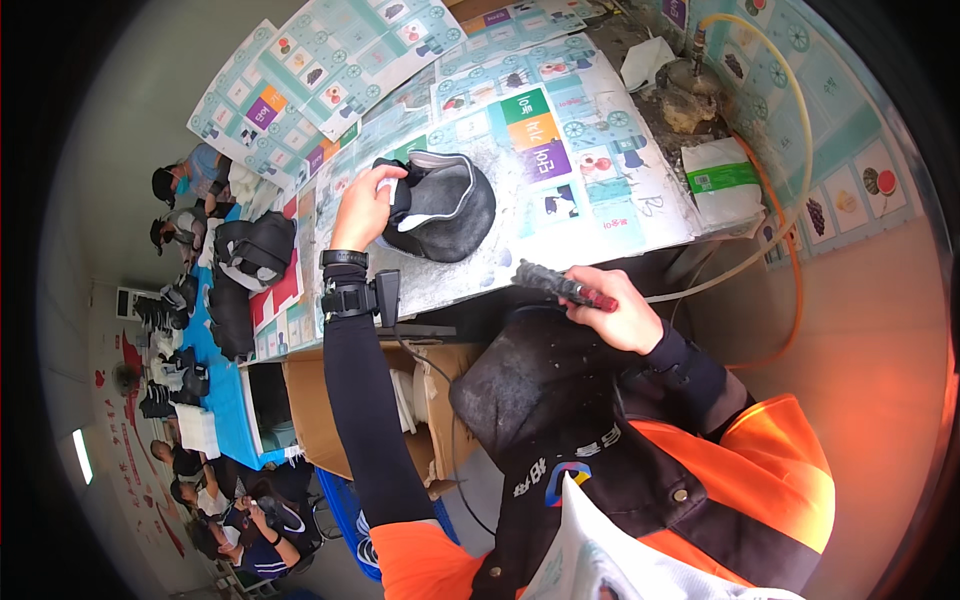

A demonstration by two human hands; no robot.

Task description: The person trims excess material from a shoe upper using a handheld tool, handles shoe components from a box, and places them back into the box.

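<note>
Fingers of the left hand [362,210] bend together over the left rim of a dark upper [462,228], a hollow, rounded piece with a pale grey lining, and seem to pinch its padded edge; where the thumb presses, I cannot tell. The upper sits just right of those fingertips, its opening facing up, resting on printed sheets [635,200] that cover the worktop. Fingers of the right hand [622,312] are curled round a dark, rough-ended tool [545,281] near its red end, with the rough end pointing left toward the upper but well apart from it.

The upper looks light, and its curved wall seems soft yet firm enough to stand unsupported. Its surface is matt and dusty-looking, so it probably will not slip much, though the wall could cave in under a hard squeeze. The thicker rim under the left fingers looks the surest place to hold; a hand inside could brace the wall. Nothing about it appears fragile. Beyond the right fingers, farther up and right, lies a white and green packet [722,185]; left of the left fingers is a dark bundle [256,250].
</note>
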